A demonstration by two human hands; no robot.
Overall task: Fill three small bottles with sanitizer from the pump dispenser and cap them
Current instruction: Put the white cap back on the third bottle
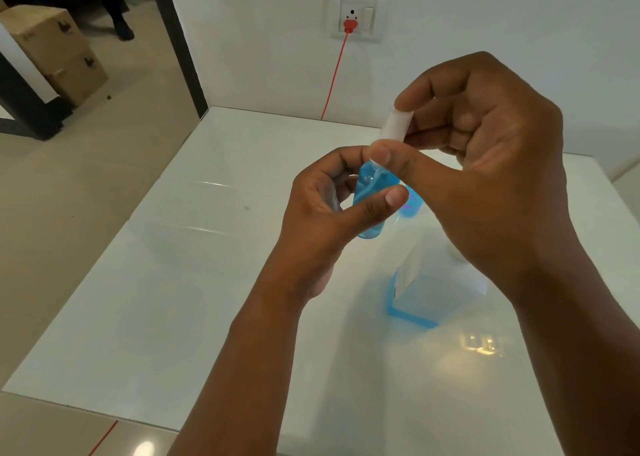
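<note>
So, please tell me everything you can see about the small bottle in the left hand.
The small bottle is clear plastic and looks nearly full of blue liquid. It is held above the white table, tilted slightly, in the grip of the left hand, thumb across its front. The right hand holds a white cap at its neck; whether the cap is fully seated cannot be told.

Your left hand [332, 206] is raised in front of you, forearm rising from below, fingers and thumb curled round the small clear bottle of blue liquid [372, 202]. Your right hand [485, 157] reaches in from the right just above it, thumb and forefinger pinching the white cylindrical cap [396, 124] at the bottle's top.
</note>
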